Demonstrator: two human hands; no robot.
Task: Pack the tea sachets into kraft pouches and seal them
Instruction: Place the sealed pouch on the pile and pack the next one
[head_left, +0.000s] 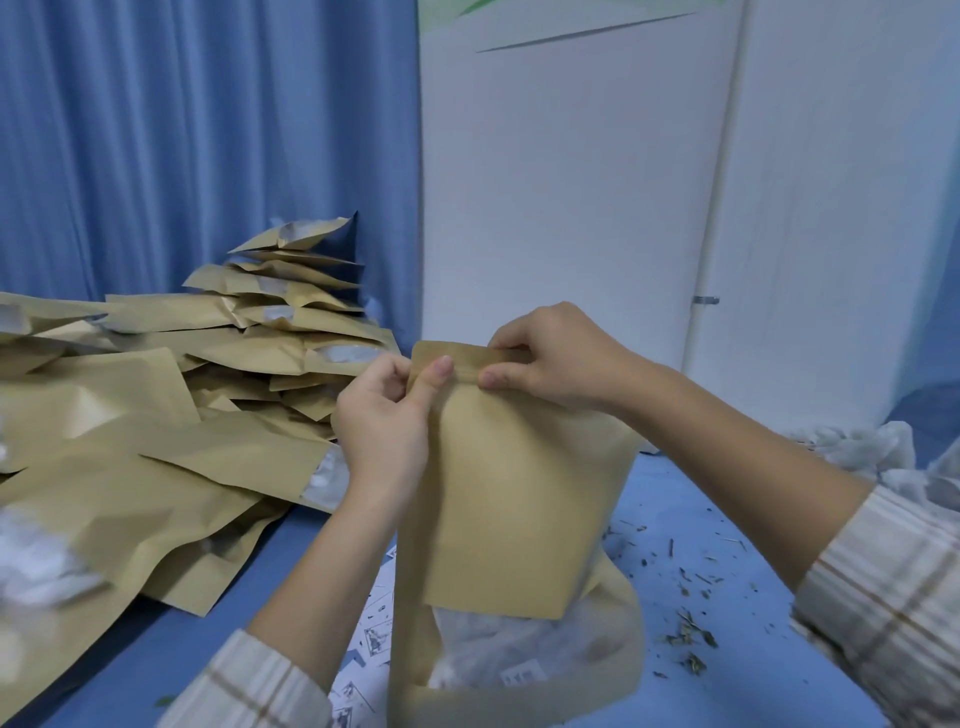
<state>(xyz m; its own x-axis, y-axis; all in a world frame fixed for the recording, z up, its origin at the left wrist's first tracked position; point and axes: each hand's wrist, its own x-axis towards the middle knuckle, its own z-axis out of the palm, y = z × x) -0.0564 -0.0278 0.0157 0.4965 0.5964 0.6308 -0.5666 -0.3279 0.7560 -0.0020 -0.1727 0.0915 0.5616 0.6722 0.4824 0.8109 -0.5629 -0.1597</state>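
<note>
I hold a kraft pouch (519, 493) upright in front of me, over the blue table (727, 519). My left hand (382, 421) pinches the pouch's top strip at its left corner, thumb on the near face. My right hand (550, 356) pinches the same strip further right, thumb and fingers on either side. The strip looks pressed flat between them. Behind and below the held pouch lies another kraft pouch (519, 675) with a clear window that shows white tea sachets. What is inside the held pouch is hidden.
A big heap of kraft pouches (171, 415) fills the table's left side and rises against the blue curtain (208, 130). White sachets (883, 457) lie loose at the right edge. Tea crumbs (685, 597) scatter over the right side. A printed sheet (374, 639) lies under my arms. A white board (571, 182) stands behind.
</note>
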